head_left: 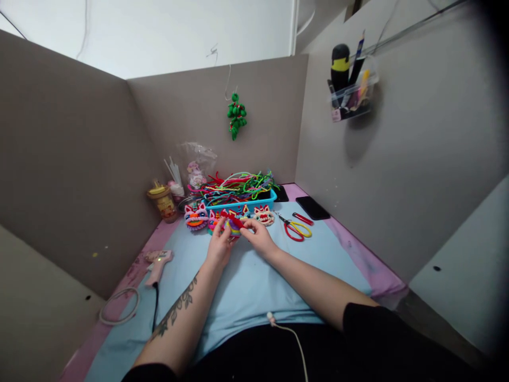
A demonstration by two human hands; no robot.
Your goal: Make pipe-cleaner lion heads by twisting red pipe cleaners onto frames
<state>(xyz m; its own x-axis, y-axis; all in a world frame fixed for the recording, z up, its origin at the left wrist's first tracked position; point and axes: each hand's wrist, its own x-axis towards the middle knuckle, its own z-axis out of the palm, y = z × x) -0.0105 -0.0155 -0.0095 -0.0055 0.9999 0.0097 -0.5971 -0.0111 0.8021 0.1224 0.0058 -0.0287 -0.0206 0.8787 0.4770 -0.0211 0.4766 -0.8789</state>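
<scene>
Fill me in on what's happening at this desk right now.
A person sits at a partitioned desk, both hands together over a small multicoloured pipe-cleaner piece. The left hand holds it and the right hand pinches at its top. Just behind stand a row of finished lion-face pieces and a blue tray heaped with pipe cleaners. Scissors lie to the right, a glue gun to the left.

We can read no text, label, brand or number anywhere; the jar point(164, 203) at the back left bears a printed picture, too small for us to make out; the small tag on the wall holder point(352, 98) is blurred; the phone point(313, 207) lies dark, and we see nothing written on it.
</scene>
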